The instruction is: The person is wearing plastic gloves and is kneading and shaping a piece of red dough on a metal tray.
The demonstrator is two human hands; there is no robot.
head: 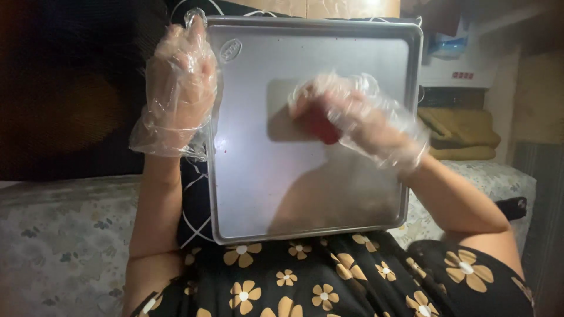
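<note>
On our lap, propped upright against a dark patterned cushion, stands the metal tray, its inner face turned toward us. Our left hand, in a loose clear plastic glove, grips the tray's upper left edge, fingers curled round the rim w/ the thumb side toward us. Our right hand, gloved the same way, is pinched around a small red thing, prob. a sponge or scrub pad, and presses it against the tray near the middle, upper half.

How far along: we'd judge the wiping is mid-way. Most of the tray surface looks smooth and dull-clean, no obvious residue; one or two tiny dark specks show near the left edge, approx. where the light glare sits. The lower half lies under shadow from our right arm, so we can't tell if that part is clean or not. The corners and the rim look untouched by the pad at this moment, as far as we can say.

Hard to make out: the right hand is motion-blurred, so finger positions are vague, and the red thing's shape is mostly hidden by glove and fingers. The tray's back is out of sight. Top left of the room is dark, nothing readable there. Folded cloths sit well apart at the right, beyond the flowered bedding.
</note>
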